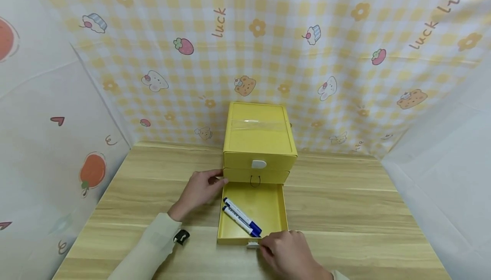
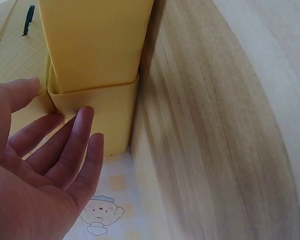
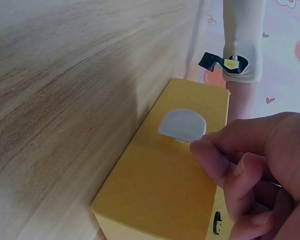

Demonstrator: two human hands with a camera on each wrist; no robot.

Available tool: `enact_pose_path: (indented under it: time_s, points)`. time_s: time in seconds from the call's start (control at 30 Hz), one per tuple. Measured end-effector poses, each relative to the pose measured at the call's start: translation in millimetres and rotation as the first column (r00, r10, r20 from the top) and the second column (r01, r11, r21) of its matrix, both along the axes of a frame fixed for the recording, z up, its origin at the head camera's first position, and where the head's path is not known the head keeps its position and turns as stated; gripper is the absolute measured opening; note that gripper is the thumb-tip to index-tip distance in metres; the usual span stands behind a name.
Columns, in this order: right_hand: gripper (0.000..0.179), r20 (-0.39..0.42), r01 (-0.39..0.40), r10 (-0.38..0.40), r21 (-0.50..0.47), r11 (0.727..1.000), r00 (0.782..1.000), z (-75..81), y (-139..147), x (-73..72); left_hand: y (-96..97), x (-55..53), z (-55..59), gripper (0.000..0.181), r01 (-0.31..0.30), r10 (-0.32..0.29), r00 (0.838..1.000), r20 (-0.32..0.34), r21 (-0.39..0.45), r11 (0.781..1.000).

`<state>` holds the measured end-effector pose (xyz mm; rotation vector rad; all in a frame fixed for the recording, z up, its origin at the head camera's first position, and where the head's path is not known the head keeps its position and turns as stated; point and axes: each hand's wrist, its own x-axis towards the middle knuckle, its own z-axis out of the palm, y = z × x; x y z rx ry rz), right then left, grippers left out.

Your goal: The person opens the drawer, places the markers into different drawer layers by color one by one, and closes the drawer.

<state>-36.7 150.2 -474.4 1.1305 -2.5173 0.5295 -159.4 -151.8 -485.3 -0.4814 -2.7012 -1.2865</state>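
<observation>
A yellow two-tier drawer box [image 1: 258, 135] stands on the wooden table, its bottom drawer [image 1: 270, 201] pulled out towards me. Two white markers with blue caps lie side by side and slanted inside: an upper marker [image 1: 239, 212] and a lower marker [image 1: 237, 220]. At the drawer's front, my right hand [image 1: 289, 252] has thumb and curled index finger at the edge of the white pull tab [image 3: 182, 124], pinching it. My left hand [image 1: 199, 192] is against the box's left side, its fingers loosely bent [image 2: 82, 135] and holding nothing.
The upper drawer is closed, with its own white tab [image 1: 258, 164]. A thin dark loop [image 1: 255, 182] hangs on the tier below it. Clear tape [image 1: 255, 124] crosses the box top. Behind the table [image 1: 345, 203] hangs a yellow checked cloth [image 1: 276, 58].
</observation>
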Motion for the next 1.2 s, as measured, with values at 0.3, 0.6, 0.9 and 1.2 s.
enact_pose_path:
  time_s: [0.3, 0.6, 0.9, 1.2]
  points:
    - [0.015, -0.065, 0.021, -0.022, -0.023, 1.000, 0.998, -4.8, -2, -6.4, 0.7, 1.0, 1.4, 0.039, -0.004, 0.004, 1.000, 0.002, -0.003, 1.000]
    - [0.015, -0.081, 0.076, -0.077, -0.017, 0.997, 0.994, -9.1, -6, -12.0, 1.3, 0.5, 0.7, 0.039, -0.006, 0.006, 1.000, 0.007, -0.003, 1.000]
    - [0.016, -0.078, 0.091, -0.095, -0.048, 0.995, 0.992, -13.1, -12, -20.9, 1.2, 0.9, 0.6, 0.040, -0.008, 0.008, 1.000, 0.005, 0.005, 1.000]
    - [0.018, -0.104, 0.099, -0.105, -0.063, 0.993, 0.989, -12.7, -14, -28.4, 1.2, 1.7, 1.7, 0.040, -0.011, 0.011, 1.000, 0.008, 0.012, 1.000]
